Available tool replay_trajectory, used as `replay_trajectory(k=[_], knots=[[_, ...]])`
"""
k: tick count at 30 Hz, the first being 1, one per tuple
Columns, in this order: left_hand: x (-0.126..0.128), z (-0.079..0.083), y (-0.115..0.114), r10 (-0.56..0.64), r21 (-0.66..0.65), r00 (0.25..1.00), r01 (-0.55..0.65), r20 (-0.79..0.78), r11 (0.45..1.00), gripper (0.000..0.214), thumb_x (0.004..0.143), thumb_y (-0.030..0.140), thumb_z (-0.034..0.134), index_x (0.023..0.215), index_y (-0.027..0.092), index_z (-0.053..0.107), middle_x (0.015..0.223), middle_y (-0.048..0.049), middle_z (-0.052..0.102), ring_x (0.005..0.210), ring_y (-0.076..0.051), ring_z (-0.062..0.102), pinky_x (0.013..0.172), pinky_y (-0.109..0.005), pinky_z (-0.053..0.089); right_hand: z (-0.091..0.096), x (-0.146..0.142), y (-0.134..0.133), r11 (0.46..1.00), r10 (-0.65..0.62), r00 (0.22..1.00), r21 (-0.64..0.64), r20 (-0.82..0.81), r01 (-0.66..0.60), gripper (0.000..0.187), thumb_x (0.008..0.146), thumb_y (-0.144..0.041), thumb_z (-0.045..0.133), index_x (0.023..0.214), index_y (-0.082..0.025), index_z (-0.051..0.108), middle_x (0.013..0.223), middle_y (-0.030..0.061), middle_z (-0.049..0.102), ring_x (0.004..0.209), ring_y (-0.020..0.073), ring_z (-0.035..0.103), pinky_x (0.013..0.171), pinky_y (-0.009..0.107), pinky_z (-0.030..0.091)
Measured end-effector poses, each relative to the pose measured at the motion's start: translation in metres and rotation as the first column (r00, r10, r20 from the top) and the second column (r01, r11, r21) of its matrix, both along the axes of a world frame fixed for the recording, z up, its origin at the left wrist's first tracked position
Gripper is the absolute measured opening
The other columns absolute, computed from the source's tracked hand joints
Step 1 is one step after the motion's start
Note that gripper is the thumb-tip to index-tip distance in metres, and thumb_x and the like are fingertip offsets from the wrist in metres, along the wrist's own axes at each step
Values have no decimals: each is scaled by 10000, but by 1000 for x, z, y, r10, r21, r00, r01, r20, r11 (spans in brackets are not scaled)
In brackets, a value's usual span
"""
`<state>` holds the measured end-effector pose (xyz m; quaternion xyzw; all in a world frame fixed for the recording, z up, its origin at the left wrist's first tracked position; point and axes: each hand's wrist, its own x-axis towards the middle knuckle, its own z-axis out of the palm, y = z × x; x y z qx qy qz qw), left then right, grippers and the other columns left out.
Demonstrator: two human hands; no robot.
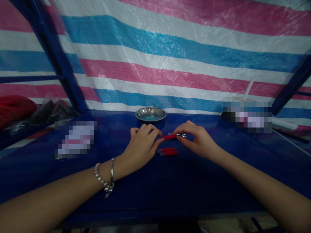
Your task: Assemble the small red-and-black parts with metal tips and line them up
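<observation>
My left hand (143, 142) is closed in a pinch on one end of a small red stick-shaped part (169, 137), held just above the blue table (155, 187). My right hand (198, 139) pinches a small silver metal piece (181, 135) at the other end of that red part. Two more red parts (167, 151) with silvery ends lie side by side on the table just below the held one, between my hands. A bracelet and a bangle are on my left wrist.
A round steel dish (150, 114) stands at the table's back, just beyond my hands. A striped blue, pink and white tarp (170, 58) hangs behind. Dark blue frame bars (52, 48) rise at left and right. Red and dark bags (29, 113) lie at far left.
</observation>
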<state>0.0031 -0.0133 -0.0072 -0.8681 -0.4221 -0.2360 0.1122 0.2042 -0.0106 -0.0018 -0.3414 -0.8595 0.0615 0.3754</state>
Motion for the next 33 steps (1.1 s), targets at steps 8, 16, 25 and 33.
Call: replay_trajectory(k=[8, 16, 25, 33], knots=[[-1, 0, -1, -14, -27, 1000, 14, -4, 1000, 135, 854, 292, 450, 895, 196, 535, 925, -3, 549, 870, -188, 455, 695, -328, 248, 0, 1, 0, 1000, -4, 999, -26, -38, 3, 172, 736, -104, 500, 846, -195, 596, 801, 17, 632, 740, 132, 503, 620, 258, 380], [1, 2, -2, -28, 7, 999, 28, 29, 1000, 107, 856, 254, 446, 867, 184, 526, 911, -5, 557, 859, -184, 463, 693, -324, 247, -1, -1, 1, 987, -106, 990, -129, -90, 94, 182, 788, -316, 496, 882, -194, 592, 796, 29, 613, 716, 133, 496, 621, 260, 369], [2, 3, -4, -40, 13, 998, 39, 47, 999, 115, 855, 244, 442, 867, 185, 540, 912, -3, 556, 863, -179, 462, 702, -327, 248, 1, -1, 1, 977, -142, 988, -151, 52, 149, 370, 859, -379, 345, 631, -174, 552, 632, 10, 573, 655, 130, 466, 659, 276, 329], [0, 3, -5, -67, 23, 997, 66, 42, 998, 133, 858, 254, 435, 871, 198, 555, 931, -13, 563, 868, -186, 464, 708, -339, 244, 0, -2, 1, 983, -110, 993, -145, 44, 115, 344, 858, -351, 351, 594, -175, 484, 575, 1, 522, 625, 123, 457, 615, 254, 334]])
